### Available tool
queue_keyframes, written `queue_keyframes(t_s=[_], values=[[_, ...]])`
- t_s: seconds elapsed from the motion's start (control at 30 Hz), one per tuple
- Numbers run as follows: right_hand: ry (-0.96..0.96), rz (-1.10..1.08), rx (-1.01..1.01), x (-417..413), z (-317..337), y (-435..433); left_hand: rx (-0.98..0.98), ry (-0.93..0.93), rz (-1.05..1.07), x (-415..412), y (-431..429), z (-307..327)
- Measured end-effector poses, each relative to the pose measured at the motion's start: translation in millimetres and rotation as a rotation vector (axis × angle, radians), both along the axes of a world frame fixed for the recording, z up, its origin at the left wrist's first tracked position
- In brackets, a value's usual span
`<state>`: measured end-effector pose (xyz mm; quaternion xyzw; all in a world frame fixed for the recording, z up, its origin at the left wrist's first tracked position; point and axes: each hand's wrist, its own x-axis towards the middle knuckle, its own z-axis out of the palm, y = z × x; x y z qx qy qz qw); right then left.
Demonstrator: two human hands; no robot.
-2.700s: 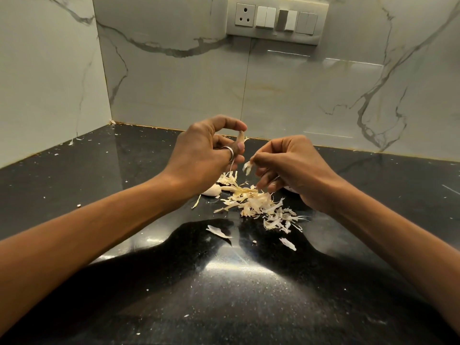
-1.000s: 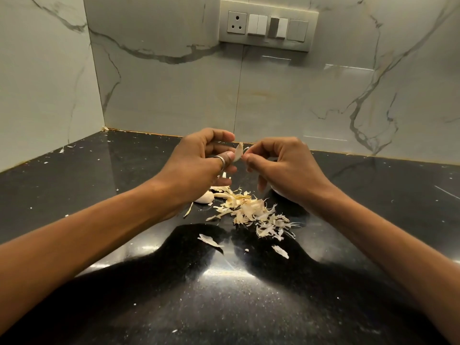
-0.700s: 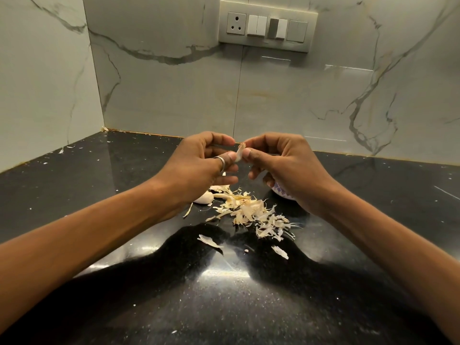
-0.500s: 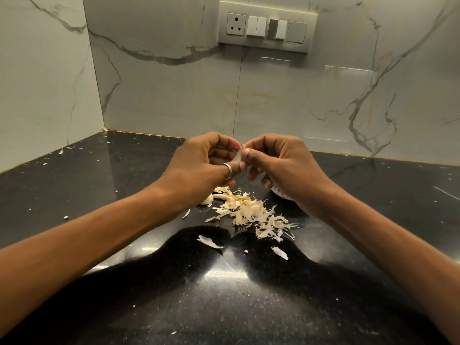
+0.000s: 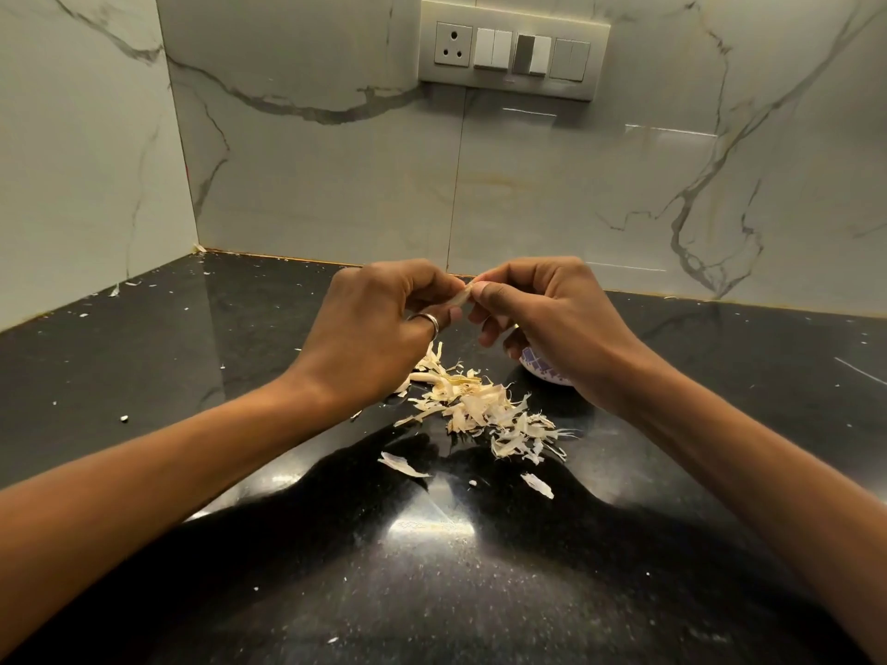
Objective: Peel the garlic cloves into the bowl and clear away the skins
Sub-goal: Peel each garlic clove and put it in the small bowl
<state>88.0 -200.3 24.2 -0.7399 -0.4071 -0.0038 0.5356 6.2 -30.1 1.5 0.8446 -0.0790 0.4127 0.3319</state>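
Note:
Both hands are raised over the black countertop (image 5: 144, 376) and meet at a garlic clove (image 5: 461, 298). My left hand (image 5: 379, 328), with a ring on one finger, grips the clove, which is mostly hidden in its curled fingers. My right hand (image 5: 547, 309) pinches a strip of the clove's skin between thumb and forefinger. Below the hands lies a pile of pale garlic skins (image 5: 480, 405). A small white bowl with a blue pattern (image 5: 540, 367) shows only partly under my right hand.
Two loose skin flakes (image 5: 403, 465) lie nearer to me on the counter. Small crumbs dot the left side and the back corner. Marble walls close the counter at the back and left, with a switch panel (image 5: 513, 48) above.
The hands have come together: my right hand moved from just apart to pinching the skin at the clove. My left hand curled tighter, hiding the loose clove on the counter.

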Motion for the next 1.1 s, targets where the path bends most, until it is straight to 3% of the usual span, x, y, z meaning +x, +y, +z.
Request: queue_keyframes(t_s=[0.37, 0.77, 1.1], values=[[0.103, 0.024, -0.002, 0.0, 3.6, -2.8, 0.119, 0.005, 0.016, 0.9, 3.0, -2.4], [0.08, -0.031, 0.01, -3.3, -0.7, 3.0, 0.194, -0.028, 0.085, -0.6, -0.2, -4.6], [0.213, 0.035, 0.047, -5.5, -0.2, 3.2, 0.126, -0.009, 0.018, -2.6, -3.8, -1.6]])
